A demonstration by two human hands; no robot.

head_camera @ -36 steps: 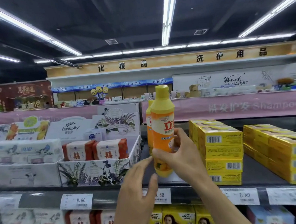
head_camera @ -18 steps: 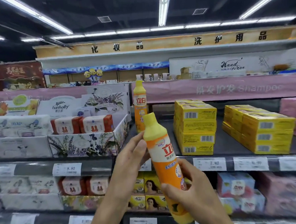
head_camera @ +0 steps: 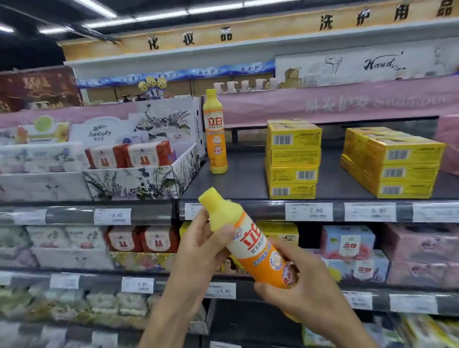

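A second earlier the orange-and-yellow plastic detergent bottle (head_camera: pixel 253 248) had been upright at the dark upper shelf (head_camera: pixel 250 184), in front of a matching bottle (head_camera: pixel 215 137). By this moment it had come down off the shelf and lay tilted before the lower rows, cap up and to the left. The right hand (head_camera: pixel 301 289) was curled round its lower body. The left hand (head_camera: pixel 200 244), earlier only reaching, clasped its yellow shoulder. The pick looked complete, with label inspection the likely next step.
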